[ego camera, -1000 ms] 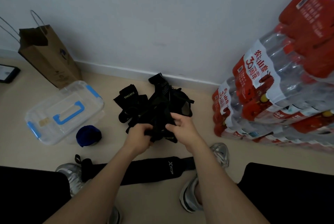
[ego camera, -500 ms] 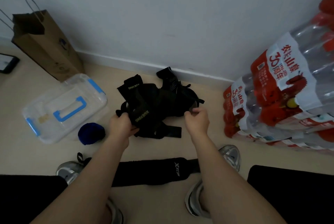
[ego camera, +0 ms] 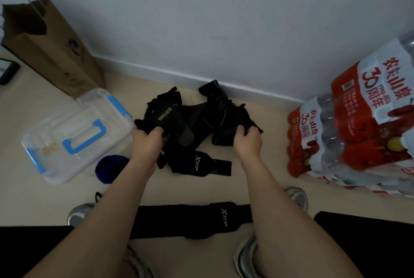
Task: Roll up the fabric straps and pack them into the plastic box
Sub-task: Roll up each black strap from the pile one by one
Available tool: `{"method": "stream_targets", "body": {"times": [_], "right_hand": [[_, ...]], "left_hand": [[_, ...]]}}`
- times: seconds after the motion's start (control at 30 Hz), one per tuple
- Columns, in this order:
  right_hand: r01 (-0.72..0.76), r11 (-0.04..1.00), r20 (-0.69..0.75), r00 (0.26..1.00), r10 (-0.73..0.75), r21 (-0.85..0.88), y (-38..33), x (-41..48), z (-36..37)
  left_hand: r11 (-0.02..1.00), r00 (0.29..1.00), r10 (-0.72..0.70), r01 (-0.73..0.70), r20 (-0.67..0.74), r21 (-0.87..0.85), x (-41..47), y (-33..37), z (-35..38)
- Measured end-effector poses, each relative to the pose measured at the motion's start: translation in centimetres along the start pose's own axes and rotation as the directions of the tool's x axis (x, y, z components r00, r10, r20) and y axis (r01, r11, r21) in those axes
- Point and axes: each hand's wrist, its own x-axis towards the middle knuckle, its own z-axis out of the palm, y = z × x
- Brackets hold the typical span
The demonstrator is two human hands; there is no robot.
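Note:
A heap of black fabric straps [ego camera: 197, 120] lies on the floor by the wall. My left hand [ego camera: 146, 141] grips the heap's left side, beside a strap with yellow lettering [ego camera: 164, 114]. My right hand [ego camera: 247, 141] grips the heap's right side. One black strap [ego camera: 197, 162] with a white logo lies just in front of the heap. Another long black strap [ego camera: 195, 219] lies flat between my feet. The clear plastic box [ego camera: 74, 136] with a blue handle and clips sits closed at the left. A rolled dark blue strap [ego camera: 109, 169] rests against the box.
A brown paper bag [ego camera: 51, 51] stands against the wall at the back left. Shrink-wrapped packs of water bottles [ego camera: 354, 134] are stacked at the right. A dark flat device [ego camera: 7, 71] lies at the far left edge. My shoes [ego camera: 295, 197] flank the long strap.
My hands have moved apart and spread the black heap wider. A logo strap now lies exposed in front of the heap. The camera has tilted slightly.

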Motion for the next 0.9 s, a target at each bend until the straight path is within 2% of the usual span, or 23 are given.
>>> {"method": "stream_targets", "body": {"times": [0.1, 0.2, 0.27, 0.3, 0.33, 0.4, 0.5, 0.53, 0.63, 0.77, 0.83, 0.9], "right_hand": [[0.081, 0.993, -0.096, 0.993, -0.073, 0.081, -2.0, -0.1, -0.3], [0.103, 0.991, -0.225, 0.971, -0.082, 0.085, -2.8, -0.8, -0.8], [0.127, 0.992, -0.264, 0.956, -0.129, -0.025, -2.2, -2.2, -0.9], [0.154, 0.982, -0.205, 0.963, -0.175, -0.112, -1.5, -3.2, -0.6], [0.19, 0.963, -0.086, 0.974, -0.21, -0.193, -0.8, -4.4, -0.2], [0.278, 0.904, 0.222, 0.951, -0.213, -0.325, 0.7, -6.6, 1.1], [0.501, 0.712, 0.558, 0.809, -0.184, -0.492, 2.8, -9.2, 3.4], [0.515, 0.692, 0.614, 0.778, -0.13, -0.506, 3.4, -9.9, 4.1], [0.446, 0.712, 0.617, 0.787, -0.023, -0.542, 4.3, -11.5, 5.3], [0.402, 0.646, 0.55, 0.834, 0.034, -0.649, 5.3, -11.8, 5.6], [0.381, 0.687, 0.569, 0.82, 0.058, -0.619, 5.7, -11.7, 5.4], [0.33, 0.774, 0.581, 0.812, 0.059, -0.54, 5.8, -11.5, 5.1]], "left_hand": [[0.993, 0.997, 0.066, -0.063, -0.029, 0.098, -0.3, -0.2, 0.3], [0.989, 0.998, 0.06, -0.063, 0.022, 0.13, -0.8, -0.6, 0.6], [0.986, 0.997, 0.052, -0.061, 0.061, 0.153, -1.3, -0.9, 0.7], [0.982, 0.996, 0.051, -0.062, 0.067, 0.18, -1.5, -1.2, 0.7], [0.975, 0.997, 0.049, -0.062, 0.063, 0.215, -1.6, -1.4, 0.6], [0.953, 0.999, 0.003, -0.014, 0.039, 0.301, -1.7, -1.8, 0.3], [0.906, 0.983, -0.18, 0.16, 0.015, 0.393, -1.8, -2.1, -0.6], [0.894, 0.97, -0.243, 0.213, 0.028, 0.394, -1.9, -2.2, -0.8], [0.879, 0.937, -0.338, 0.283, 0.083, 0.383, -2.0, -2.7, -1.0], [0.896, 0.945, -0.274, 0.185, 0.176, 0.405, -2.2, -3.3, -0.6], [0.885, 0.939, -0.267, 0.151, 0.215, 0.44, -2.2, -3.1, -0.7], [0.891, 0.926, -0.282, 0.157, 0.249, 0.427, -2.0, -3.1, -0.6]]}}
